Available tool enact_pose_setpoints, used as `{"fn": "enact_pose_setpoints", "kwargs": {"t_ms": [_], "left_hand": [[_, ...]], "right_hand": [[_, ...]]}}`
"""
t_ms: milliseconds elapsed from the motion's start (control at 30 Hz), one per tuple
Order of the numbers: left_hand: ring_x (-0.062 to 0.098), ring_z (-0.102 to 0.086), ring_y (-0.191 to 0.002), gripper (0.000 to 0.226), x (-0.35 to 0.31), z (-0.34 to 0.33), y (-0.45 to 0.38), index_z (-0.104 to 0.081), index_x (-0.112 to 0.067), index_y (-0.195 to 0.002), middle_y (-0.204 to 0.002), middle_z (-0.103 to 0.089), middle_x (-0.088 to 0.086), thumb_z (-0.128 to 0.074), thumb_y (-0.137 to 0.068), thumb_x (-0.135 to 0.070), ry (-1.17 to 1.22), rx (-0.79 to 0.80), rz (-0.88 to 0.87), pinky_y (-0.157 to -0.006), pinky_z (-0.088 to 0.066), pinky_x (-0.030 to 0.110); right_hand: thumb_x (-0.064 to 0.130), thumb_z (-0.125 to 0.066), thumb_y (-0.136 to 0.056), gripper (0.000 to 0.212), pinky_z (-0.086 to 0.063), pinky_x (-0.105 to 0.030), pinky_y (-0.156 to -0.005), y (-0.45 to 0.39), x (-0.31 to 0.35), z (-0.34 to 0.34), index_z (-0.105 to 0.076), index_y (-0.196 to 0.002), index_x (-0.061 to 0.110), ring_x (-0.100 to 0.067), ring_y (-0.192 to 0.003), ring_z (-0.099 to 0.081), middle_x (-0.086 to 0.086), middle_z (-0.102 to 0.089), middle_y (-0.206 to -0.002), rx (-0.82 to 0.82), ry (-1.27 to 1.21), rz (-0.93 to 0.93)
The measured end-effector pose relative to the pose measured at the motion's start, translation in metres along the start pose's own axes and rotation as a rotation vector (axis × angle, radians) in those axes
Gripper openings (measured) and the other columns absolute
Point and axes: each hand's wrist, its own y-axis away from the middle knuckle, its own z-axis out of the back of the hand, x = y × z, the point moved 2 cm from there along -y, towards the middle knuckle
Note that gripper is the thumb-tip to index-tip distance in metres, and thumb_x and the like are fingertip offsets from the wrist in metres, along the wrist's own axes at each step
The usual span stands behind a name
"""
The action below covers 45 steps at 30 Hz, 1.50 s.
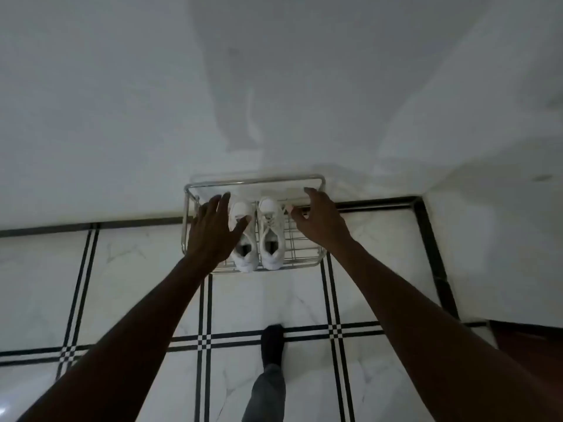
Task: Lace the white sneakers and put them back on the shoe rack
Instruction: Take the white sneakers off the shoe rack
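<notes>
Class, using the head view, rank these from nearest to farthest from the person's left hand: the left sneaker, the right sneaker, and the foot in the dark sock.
1. Left sneaker: partly under the left hand, on the shoe rack.
2. Right sneaker: beside it, toward the right hand.
3. Foot in the dark sock: on the tiled floor, well short of the rack.

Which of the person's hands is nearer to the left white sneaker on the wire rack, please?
Left. The left hand overlaps the left white sneaker; the right hand hovers beyond the right white sneaker, over the metal wire shoe rack.
</notes>
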Motion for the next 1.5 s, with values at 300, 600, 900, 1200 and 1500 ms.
{"fn": "enact_pose_setpoints", "kwargs": {"t_ms": [300, 600, 900, 1200, 1500], "left_hand": [[0.042, -0.042, -0.142, 0.082, 0.112, -0.174, -0.059, -0.024, -0.004, -0.158, -0.158, -0.037, 0.022, -0.063, -0.097, -0.042, 0.191, 0.237, 0.356, -0.106, -0.045, 0.056], [0.017, -0.064, -0.075, 0.047, 0.148, -0.243, -0.080, -0.047, -0.009, -0.140, -0.095, -0.065, -0.003, -0.064, -0.098, -0.021, 0.473, 0.284, 0.416, -0.066, -0.057, 0.033], [0.021, -0.062, -0.086, 0.046, 0.141, -0.244, -0.054, -0.050, -0.008, -0.142, -0.105, -0.066, 0.003, -0.062, -0.099, -0.016, 0.502, 0.121, 0.318, -0.072, -0.051, 0.032], [0.016, -0.067, -0.105, 0.041, 0.131, -0.257, 0.065, -0.056, -0.028, -0.136, -0.122, -0.071, -0.005, -0.061, -0.097, -0.016, 0.624, -0.074, 0.324, -0.087, -0.054, 0.032], [0.007, -0.059, -0.069, 0.021, 0.140, -0.335, 0.194, -0.062, -0.014, -0.121, -0.081, -0.065, -0.004, -0.057, -0.100, -0.016, 0.505, -0.009, 0.345, -0.055, -0.039, 0.014]], "right_hand": [[0.033, -0.064, -0.092, 0.071, -0.040, -0.031, -0.102, -0.092, -0.099, -0.174, -0.034, -0.149, 0.005, -0.031, -0.135, -0.048, -0.019, -0.050, -0.145, 0.258, -0.110, -0.306], [0.033, -0.067, -0.085, 0.063, -0.050, -0.034, -0.093, -0.125, -0.149, -0.240, -0.045, -0.141, 0.013, -0.034, -0.119, -0.061, -0.015, -0.066, -0.129, 0.360, -0.161, -0.388], [0.020, -0.069, -0.082, 0.051, -0.058, -0.036, -0.073, -0.104, -0.146, -0.243, -0.053, -0.129, 0.010, -0.029, -0.100, -0.067, -0.012, -0.069, -0.113, 0.239, -0.207, -0.297], [0.012, -0.071, -0.086, 0.058, -0.049, -0.006, -0.081, 0.012, -0.154, -0.251, -0.050, -0.141, 0.013, -0.001, -0.103, -0.064, 0.001, -0.067, -0.122, 0.083, -0.472, -0.089], [0.020, -0.068, -0.087, 0.048, -0.055, -0.031, -0.077, 0.133, -0.226, -0.308, -0.056, -0.132, 0.015, -0.016, -0.090, -0.065, 0.003, -0.065, -0.099, 0.190, -0.322, -0.223]]}}
